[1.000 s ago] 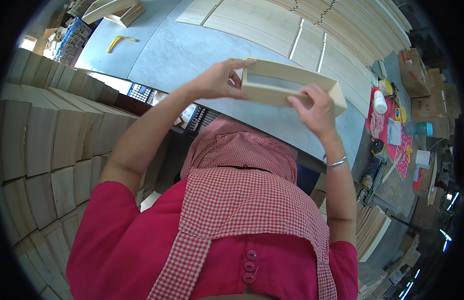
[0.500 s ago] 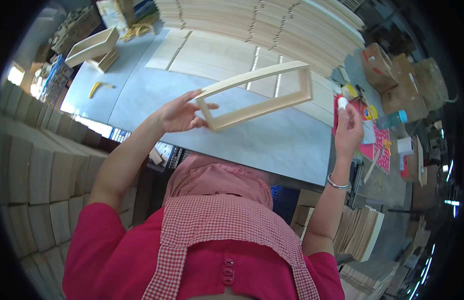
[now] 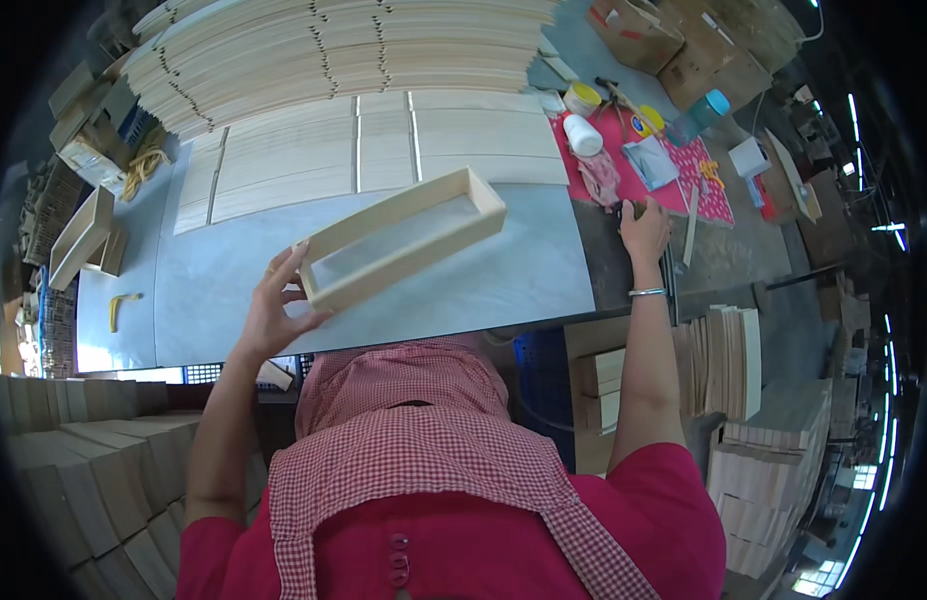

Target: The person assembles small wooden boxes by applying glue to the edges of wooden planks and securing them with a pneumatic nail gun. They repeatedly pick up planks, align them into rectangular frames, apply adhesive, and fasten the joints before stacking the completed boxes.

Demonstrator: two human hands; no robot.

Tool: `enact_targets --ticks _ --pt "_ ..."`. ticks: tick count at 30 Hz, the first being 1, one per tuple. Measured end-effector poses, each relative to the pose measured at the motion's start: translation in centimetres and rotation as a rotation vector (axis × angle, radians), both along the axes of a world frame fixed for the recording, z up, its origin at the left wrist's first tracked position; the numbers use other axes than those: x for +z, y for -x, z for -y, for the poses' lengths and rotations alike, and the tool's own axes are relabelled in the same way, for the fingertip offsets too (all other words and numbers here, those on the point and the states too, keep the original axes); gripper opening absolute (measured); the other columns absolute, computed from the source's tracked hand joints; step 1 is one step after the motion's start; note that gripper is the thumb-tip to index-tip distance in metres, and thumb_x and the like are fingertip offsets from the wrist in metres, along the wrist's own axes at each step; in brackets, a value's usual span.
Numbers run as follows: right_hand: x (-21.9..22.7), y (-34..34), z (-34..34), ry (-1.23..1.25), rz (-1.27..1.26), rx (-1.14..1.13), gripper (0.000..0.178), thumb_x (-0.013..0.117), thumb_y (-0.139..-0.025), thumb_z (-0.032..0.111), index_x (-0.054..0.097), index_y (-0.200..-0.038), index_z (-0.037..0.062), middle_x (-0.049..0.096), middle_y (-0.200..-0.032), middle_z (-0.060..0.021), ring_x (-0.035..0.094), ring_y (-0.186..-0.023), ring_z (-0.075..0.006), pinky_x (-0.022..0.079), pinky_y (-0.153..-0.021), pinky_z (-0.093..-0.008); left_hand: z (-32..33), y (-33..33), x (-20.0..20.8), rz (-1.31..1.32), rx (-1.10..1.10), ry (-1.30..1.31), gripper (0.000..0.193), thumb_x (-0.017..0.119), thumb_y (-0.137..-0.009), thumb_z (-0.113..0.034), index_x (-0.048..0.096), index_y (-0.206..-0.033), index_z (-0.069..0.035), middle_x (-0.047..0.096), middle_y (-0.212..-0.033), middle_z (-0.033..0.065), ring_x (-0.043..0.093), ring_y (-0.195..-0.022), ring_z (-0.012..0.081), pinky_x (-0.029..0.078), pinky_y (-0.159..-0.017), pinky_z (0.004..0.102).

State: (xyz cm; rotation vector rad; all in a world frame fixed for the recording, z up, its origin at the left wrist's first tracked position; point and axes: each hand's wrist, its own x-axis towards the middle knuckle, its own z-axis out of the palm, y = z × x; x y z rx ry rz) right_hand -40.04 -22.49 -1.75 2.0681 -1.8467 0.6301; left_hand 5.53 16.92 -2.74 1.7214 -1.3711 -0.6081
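Note:
My left hand [image 3: 274, 312] grips the near left end of a long, pale wooden frame [image 3: 414, 262], thumb at the lower corner and fingers at the upper one. The frame is a narrow rectangle with low walls, tilted up to the right over the grey tabletop [image 3: 534, 270]. At the right, my right hand [image 3: 646, 232] is at the table's dark end strip, beside a red cloth [image 3: 634, 135]. Its fingers are curled by a small dark thing I cannot make out. A white bottle [image 3: 583, 135] and a crumpled pink cloth [image 3: 599, 178] lie just beyond that hand.
Thin wooden boards [image 3: 284, 150] cover the table's far side, with tall stacks behind. Another wooden box [image 3: 82, 235] and a yellow tool [image 3: 122, 310] lie at the left. A blue-capped bottle [image 3: 702, 115] and cardboard boxes [image 3: 714, 60] stand at the far right. Wood blocks [image 3: 94, 470] are stacked low left.
My right hand has come away from beside the white bottle, nearer to me. The frame has been lowered and turned in my left hand. The whole view has swung to the right.

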Motion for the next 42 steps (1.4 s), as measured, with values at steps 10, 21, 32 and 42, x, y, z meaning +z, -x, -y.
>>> enact_targets --ticks 10,21,32,42 --pt "-2.2 4.5 -6.6 -0.340 -0.071 -0.072 0.072 0.076 -0.084 0.037 0.051 -0.142 0.0040 0.066 -0.122 -0.0282 0.065 -0.111 -0.0460 0.052 -0.096 -0.0528 0.4 2.4 -1.6 0.080 0.082 -0.020 0.119 0.093 -0.068 -0.025 0.022 -0.160 0.000 0.051 -0.141 0.0231 0.066 -0.096 0.0292 0.058 -0.087 0.0383" --pt "5.9 3.0 -12.4 -0.356 0.780 0.326 0.054 0.078 -0.088 0.015 0.055 -0.134 -0.0032 0.067 -0.084 -0.0104 0.063 -0.064 -0.0138 0.049 -0.057 -0.0293 2.3 5.1 2.9 -0.097 0.150 -0.037 0.116 0.092 -0.069 -0.034 0.028 -0.154 0.009 0.053 -0.138 0.0215 0.068 -0.097 0.0274 0.059 -0.088 0.0357" --pt "11.3 -11.1 -34.3 -0.960 0.591 0.350 0.032 0.064 -0.102 0.023 0.067 -0.130 0.0065 0.071 -0.122 -0.0093 0.069 -0.111 -0.0216 0.054 -0.093 -0.0354 3.1 6.7 8.1 -0.175 0.182 0.036 0.122 0.091 -0.064 -0.043 0.028 -0.149 0.019 0.062 -0.120 0.0320 0.071 -0.100 0.0326 0.059 -0.084 0.0385" --pt "10.2 -11.9 -34.9 -0.882 0.632 0.671 0.031 0.065 -0.101 0.023 0.068 -0.127 0.0057 0.073 -0.117 -0.0077 0.072 -0.102 -0.0184 0.057 -0.084 -0.0305 2.2 7.3 8.8 -0.129 0.204 0.039 0.124 0.091 -0.063 -0.044 0.029 -0.149 0.019 0.060 -0.122 0.0302 0.069 -0.098 0.0303 0.058 -0.087 0.0369"
